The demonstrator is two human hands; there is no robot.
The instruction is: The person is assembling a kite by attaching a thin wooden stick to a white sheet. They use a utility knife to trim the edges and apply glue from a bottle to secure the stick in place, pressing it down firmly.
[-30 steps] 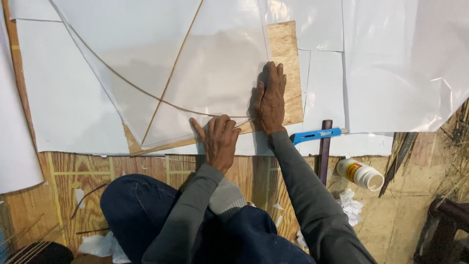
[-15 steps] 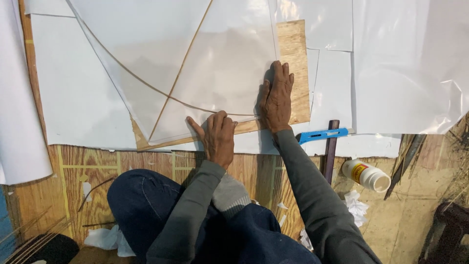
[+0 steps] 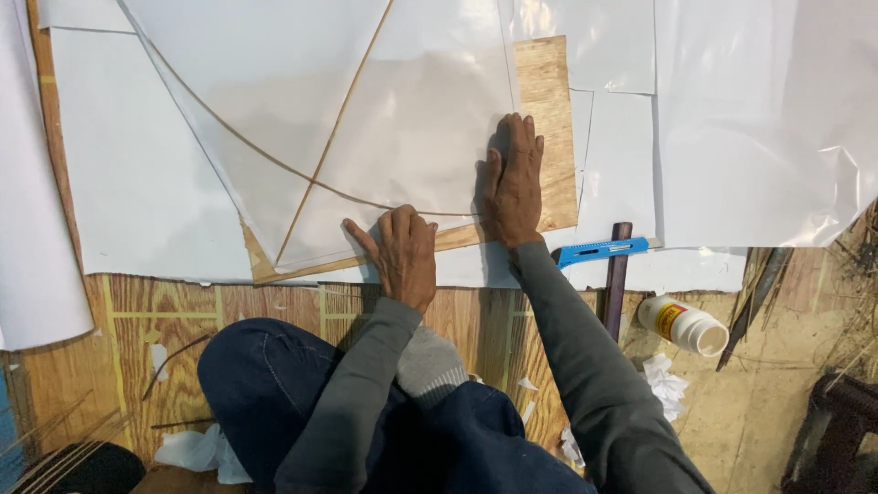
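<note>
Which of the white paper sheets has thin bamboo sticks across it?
The translucent white sheet under both hands, left hand and right hand; the other sheets lie bare.

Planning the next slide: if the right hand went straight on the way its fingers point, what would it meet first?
The right hand points up the translucent sheet; it would probably meet that sheet's right edge, then the bare plywood board.

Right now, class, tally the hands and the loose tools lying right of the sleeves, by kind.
Hands flat on paper: 2, left hand, right hand
Blue utility knife: 1
White glue bottle: 1
Dark stick: 1
Total: 5
</note>
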